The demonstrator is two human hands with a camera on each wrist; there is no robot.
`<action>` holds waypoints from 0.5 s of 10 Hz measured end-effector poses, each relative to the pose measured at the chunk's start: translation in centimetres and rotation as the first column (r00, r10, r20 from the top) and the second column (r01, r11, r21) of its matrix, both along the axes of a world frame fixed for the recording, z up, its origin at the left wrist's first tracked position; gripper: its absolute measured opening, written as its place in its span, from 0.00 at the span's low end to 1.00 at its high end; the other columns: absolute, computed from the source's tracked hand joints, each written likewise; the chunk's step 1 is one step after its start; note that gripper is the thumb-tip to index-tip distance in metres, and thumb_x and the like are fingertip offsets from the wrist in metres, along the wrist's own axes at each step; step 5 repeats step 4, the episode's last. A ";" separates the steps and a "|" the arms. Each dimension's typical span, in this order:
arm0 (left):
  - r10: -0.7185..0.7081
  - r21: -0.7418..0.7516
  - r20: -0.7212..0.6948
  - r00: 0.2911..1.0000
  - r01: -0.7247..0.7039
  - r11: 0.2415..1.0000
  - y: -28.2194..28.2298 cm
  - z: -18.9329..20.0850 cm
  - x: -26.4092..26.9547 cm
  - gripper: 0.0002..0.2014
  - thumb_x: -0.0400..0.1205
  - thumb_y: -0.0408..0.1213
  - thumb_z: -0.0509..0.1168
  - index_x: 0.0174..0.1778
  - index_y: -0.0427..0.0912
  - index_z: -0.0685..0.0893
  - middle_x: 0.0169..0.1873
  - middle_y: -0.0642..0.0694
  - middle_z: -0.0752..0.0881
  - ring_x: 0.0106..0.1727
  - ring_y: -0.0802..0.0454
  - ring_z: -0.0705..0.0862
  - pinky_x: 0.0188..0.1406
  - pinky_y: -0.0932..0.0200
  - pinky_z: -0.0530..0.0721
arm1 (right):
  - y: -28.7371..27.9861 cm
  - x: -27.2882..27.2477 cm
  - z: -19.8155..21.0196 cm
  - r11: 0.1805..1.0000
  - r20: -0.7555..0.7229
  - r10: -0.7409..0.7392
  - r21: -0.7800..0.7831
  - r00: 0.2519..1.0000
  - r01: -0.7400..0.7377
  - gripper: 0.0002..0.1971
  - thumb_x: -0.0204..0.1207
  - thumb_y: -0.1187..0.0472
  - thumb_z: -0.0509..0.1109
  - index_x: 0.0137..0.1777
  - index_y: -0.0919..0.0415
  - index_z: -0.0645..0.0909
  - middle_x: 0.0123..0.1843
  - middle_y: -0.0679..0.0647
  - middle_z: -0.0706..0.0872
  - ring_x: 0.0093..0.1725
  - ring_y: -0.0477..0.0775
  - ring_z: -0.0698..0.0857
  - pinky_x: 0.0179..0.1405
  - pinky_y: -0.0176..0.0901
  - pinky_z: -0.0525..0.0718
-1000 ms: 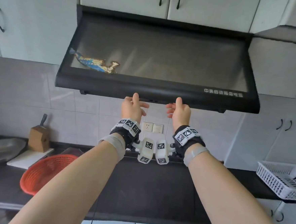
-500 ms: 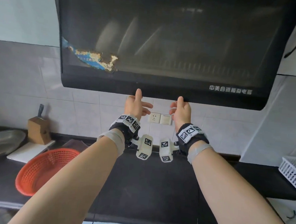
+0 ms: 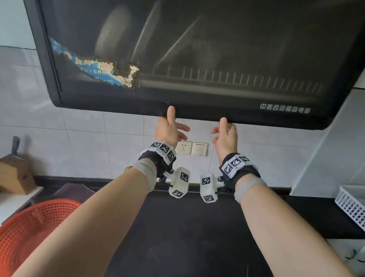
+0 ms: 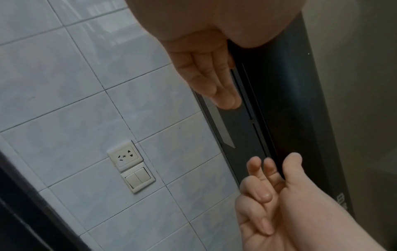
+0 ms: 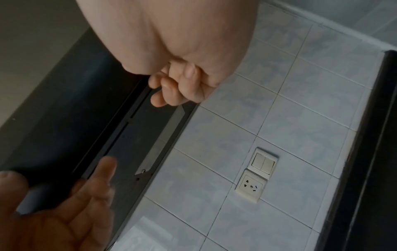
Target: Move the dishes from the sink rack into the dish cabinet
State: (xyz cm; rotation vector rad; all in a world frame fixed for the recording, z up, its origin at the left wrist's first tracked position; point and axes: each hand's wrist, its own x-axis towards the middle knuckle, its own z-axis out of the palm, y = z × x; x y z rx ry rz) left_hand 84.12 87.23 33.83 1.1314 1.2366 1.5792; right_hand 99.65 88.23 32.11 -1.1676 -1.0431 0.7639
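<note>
Both arms are raised to the bottom edge of the dish cabinet (image 3: 194, 52), a wall-hung unit with a dark glass door in a black frame. The left hand (image 3: 170, 130) has its thumb up against the front of the lower frame, fingers held straight and loose beneath the underside; in the left wrist view those fingers (image 4: 217, 79) lie along the dark bottom lip, and I cannot tell for sure whether they press it or only brush it. The right hand (image 3: 226, 135) also sets its thumb against the frame, with its fingers half curled below; from the right wrist view the fingers (image 5: 171, 86) bend loosely at the lip and close round nothing.

Through the smoky glass the inside is dim. A row of rack prongs runs along the lower shelf, and pale upright shapes on the left look like plates, though they are too murky to count. A torn blue sticker (image 3: 100, 69) clings to the glass at lower left, its print unreadable. The cabinet's top is cut off.

The sink rack and its dishes are out of sight. On the dark counter (image 3: 192, 236) an orange basket (image 3: 26, 231) sits at left, half cut by the frame, with a wooden knife block (image 3: 12, 174) behind it. A white basket (image 3: 358, 209) pokes in at right. A wall socket (image 3: 184, 147) and a switch (image 3: 199, 149) show between the wrists.
</note>
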 end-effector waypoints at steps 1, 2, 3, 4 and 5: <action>-0.011 -0.009 -0.003 1.000 0.011 1.000 -0.2 0.1 0.1 0.34 0.89 0.63 0.44 0.71 0.35 0.73 0.40 0.40 0.94 0.24 0.48 0.84 0.19 0.65 0.78 | -0.1 0.2 0.1 1.000 0.022 -0.012 -0.019 1.000 0.012 0.21 0.86 0.42 0.56 0.61 0.60 0.75 0.43 0.51 0.84 0.37 0.48 0.78 0.39 0.41 0.78; -0.019 -0.028 -0.025 0.999 0.019 0.999 -0.6 0.6 -0.1 0.35 0.88 0.65 0.44 0.74 0.37 0.71 0.41 0.40 0.93 0.25 0.47 0.85 0.21 0.63 0.79 | -0.4 0.4 0.4 0.999 0.032 -0.003 -0.048 0.999 0.004 0.22 0.86 0.39 0.56 0.58 0.59 0.76 0.44 0.51 0.84 0.37 0.49 0.78 0.42 0.43 0.79; -0.058 -0.110 -0.036 0.998 0.054 0.992 -2.1 0.8 -0.3 0.40 0.86 0.70 0.43 0.78 0.38 0.69 0.45 0.39 0.93 0.27 0.45 0.87 0.25 0.61 0.81 | -2.0 0.6 0.6 0.996 0.056 0.021 -0.083 0.998 -0.016 0.21 0.85 0.38 0.56 0.50 0.56 0.75 0.44 0.52 0.85 0.34 0.48 0.77 0.38 0.41 0.77; -0.086 -0.157 -0.045 0.995 0.078 0.985 -3.5 1.0 -0.4 0.44 0.83 0.73 0.40 0.80 0.39 0.68 0.50 0.38 0.93 0.32 0.44 0.89 0.31 0.57 0.86 | -3.6 1.0 0.8 0.999 0.085 -0.007 -0.036 0.996 0.010 0.20 0.84 0.38 0.59 0.52 0.57 0.76 0.44 0.51 0.85 0.35 0.48 0.78 0.43 0.45 0.80; -0.086 -0.157 -0.045 0.995 0.078 0.985 -3.5 1.0 -0.4 0.44 0.83 0.73 0.40 0.80 0.39 0.68 0.50 0.38 0.93 0.32 0.44 0.89 0.31 0.57 0.86 | -3.6 1.0 0.8 0.999 0.085 -0.007 -0.036 0.996 0.010 0.20 0.84 0.38 0.59 0.52 0.57 0.76 0.44 0.51 0.85 0.35 0.48 0.78 0.43 0.45 0.80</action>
